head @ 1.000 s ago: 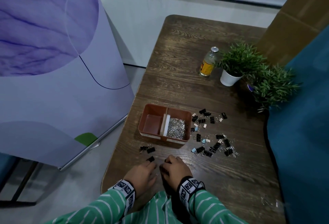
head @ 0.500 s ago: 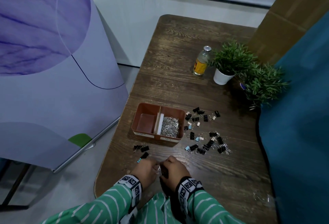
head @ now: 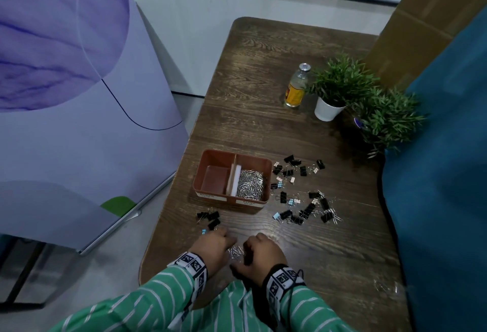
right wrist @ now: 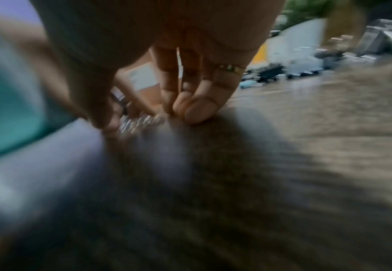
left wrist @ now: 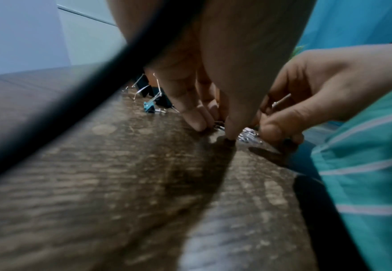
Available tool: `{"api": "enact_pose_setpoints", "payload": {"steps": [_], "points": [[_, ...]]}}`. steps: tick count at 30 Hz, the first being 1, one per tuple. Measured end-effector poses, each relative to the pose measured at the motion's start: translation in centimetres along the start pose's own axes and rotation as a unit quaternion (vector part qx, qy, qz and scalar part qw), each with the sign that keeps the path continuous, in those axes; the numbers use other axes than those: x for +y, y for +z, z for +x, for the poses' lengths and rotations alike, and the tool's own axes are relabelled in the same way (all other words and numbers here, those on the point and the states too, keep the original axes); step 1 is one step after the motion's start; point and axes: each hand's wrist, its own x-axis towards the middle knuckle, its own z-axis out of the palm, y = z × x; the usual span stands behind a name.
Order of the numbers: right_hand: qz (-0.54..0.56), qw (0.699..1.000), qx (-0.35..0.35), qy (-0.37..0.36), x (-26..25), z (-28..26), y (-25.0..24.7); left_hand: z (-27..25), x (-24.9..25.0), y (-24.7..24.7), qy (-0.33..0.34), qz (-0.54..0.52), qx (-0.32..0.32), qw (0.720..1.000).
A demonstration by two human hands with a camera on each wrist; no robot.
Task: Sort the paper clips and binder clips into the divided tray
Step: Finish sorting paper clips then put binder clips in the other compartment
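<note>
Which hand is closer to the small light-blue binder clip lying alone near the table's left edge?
Left. The left hand is just beside the light-blue binder clip; the right hand lies farther away, beyond the left hand.

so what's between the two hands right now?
A small heap of silver paper clips on the table, flanked by the left hand and right hand. Head view shows it best.

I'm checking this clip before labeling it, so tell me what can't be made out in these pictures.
- Tray label text: head view, too small to read.
- Count of paper clips between the hands: head view, left hand and right hand cover part of the pile; right wrist view is motion-blurred.
- Second plant's pot: head view, foliage hides it.
- Upper left of the left wrist view: a dark cable blocks it.
</note>
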Motion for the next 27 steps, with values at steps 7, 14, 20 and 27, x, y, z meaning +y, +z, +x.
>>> {"api": "enact_pose_setpoints", "payload": {"steps": [7,14,20,27], "points": [[-0.017,1.000,-0.013,-0.016,-1.6,0.4,1.0,-0.3,-0.2,0.5,0.018,0.013,0.013,1.000],[-0.034,0.998,-0.053,-0.022,-1.8,1.1,0.3,-0.2,0.9,0.4,0.000,0.033,-0.013,0.999],[-0.050,0.996,-0.074,-0.013,-2.1,1.9,-0.9,0.1,1.2,0.5,-0.013,0.021,-0.008,1.000],[0.084,0.993,-0.054,0.058,0.8,1.3,-2.6,-0.2,0.9,0.6,-0.007,0.009,0.010,1.000]]}}
